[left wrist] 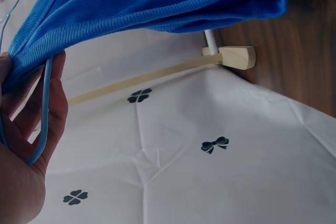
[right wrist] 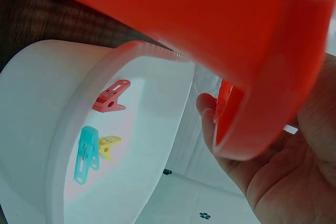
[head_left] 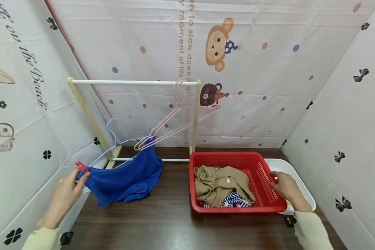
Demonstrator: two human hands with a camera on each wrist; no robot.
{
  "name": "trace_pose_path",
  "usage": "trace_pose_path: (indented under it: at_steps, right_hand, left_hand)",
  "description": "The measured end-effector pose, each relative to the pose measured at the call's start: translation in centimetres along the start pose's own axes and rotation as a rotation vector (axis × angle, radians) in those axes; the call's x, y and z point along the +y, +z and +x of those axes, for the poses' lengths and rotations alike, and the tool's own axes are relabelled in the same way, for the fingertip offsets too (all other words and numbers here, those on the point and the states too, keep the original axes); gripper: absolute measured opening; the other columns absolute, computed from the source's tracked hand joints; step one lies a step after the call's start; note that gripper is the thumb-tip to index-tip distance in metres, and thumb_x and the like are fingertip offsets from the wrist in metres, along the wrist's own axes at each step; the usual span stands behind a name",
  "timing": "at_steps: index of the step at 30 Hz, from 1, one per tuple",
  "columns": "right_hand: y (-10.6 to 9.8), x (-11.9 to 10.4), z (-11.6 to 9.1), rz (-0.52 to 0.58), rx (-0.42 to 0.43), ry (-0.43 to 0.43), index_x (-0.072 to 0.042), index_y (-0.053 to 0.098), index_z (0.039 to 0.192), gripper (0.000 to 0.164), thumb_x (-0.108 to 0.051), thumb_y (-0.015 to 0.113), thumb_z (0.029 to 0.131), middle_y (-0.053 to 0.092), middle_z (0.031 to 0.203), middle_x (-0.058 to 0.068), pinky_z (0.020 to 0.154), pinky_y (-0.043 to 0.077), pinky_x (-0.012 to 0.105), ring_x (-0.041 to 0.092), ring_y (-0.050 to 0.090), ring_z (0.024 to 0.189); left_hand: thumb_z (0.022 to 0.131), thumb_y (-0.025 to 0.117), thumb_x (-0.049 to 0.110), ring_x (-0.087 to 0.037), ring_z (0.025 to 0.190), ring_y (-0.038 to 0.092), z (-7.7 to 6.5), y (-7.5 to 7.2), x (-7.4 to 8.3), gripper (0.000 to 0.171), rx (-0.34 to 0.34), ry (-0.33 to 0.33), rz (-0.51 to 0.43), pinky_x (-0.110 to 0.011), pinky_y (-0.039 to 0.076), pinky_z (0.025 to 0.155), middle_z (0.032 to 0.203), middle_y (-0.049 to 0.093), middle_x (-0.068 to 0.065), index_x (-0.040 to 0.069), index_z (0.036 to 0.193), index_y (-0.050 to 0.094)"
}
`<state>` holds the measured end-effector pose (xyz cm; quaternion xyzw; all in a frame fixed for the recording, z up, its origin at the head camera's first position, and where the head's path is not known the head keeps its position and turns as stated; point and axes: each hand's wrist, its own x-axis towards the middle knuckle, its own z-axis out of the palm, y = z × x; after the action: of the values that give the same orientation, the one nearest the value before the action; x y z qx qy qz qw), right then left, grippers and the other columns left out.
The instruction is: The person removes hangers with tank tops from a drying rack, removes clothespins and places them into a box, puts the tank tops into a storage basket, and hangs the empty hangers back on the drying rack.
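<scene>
Pinching the blue garment at one corner, with the red clip at its fingertips, the left hand is well left of the red basket; the garment lies along the light-blue hanger. The right hand grips the basket's right rim. Inside the basket lie khaki and striped cloths. Just right of it, the white tub holds three clips. Behind-left of it stands the rack, bearing pink hangers.
</scene>
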<state>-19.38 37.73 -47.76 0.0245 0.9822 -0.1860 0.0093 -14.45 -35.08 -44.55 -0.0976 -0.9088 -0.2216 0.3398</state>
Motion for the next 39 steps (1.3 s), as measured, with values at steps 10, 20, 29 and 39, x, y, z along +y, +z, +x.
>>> trace_pose_path:
  at_steps: [10, 20, 29, 39]
  right_hand:
    - [0.0, 0.0, 0.1, 0.0, -0.007, 0.011, 0.015, 0.054, 0.127, 0.05, -0.004, 0.072, 0.085, 0.067, 0.096, 0.027, 0.058, 0.056, 0.033, 0.018, 0.06, 0.069]
    - [0.1, 0.1, 0.1, 0.005, -0.008, 0.014, 0.015, 0.054, 0.127, 0.05, -0.004, 0.072, 0.084, 0.067, 0.096, 0.027, 0.058, 0.056, 0.033, 0.018, 0.061, 0.068]
    - [0.0, 0.1, 0.1, 0.01, -0.015, 0.005, 0.015, 0.053, 0.128, 0.051, -0.004, 0.072, 0.084, 0.067, 0.098, 0.028, 0.059, 0.057, 0.034, 0.019, 0.061, 0.069]
    - [-0.1, 0.1, 0.0, 0.02, -0.015, 0.006, 0.015, 0.053, 0.128, 0.052, -0.004, 0.072, 0.084, 0.067, 0.099, 0.028, 0.059, 0.057, 0.034, 0.02, 0.061, 0.069]
  left_hand:
    - [0.099, 0.059, 0.015, -0.009, 0.049, 0.038, -1.1, 0.9, 0.1, 0.015, -0.055, -0.009, -0.003, -0.032, 0.027, 0.047, 0.052, 0.043, 0.0, 0.001, 0.1, 0.056]
    - [0.099, 0.059, 0.017, -0.012, 0.049, 0.044, -2.1, 1.8, 0.4, 0.021, -0.075, 0.0, -0.012, -0.041, 0.035, 0.047, 0.055, 0.052, -0.005, -0.002, 0.107, 0.06]
    - [0.098, 0.06, 0.016, 0.0, 0.049, 0.034, -2.8, 2.2, 1.1, 0.016, -0.071, 0.016, -0.041, -0.034, 0.032, 0.048, 0.053, 0.044, 0.003, 0.001, 0.103, 0.06]
    - [0.096, 0.064, 0.014, 0.0, 0.05, 0.033, -2.7, 2.4, 2.3, 0.01, -0.029, 0.083, -0.037, -0.031, 0.029, 0.047, 0.054, 0.041, 0.006, 0.005, 0.094, 0.059]
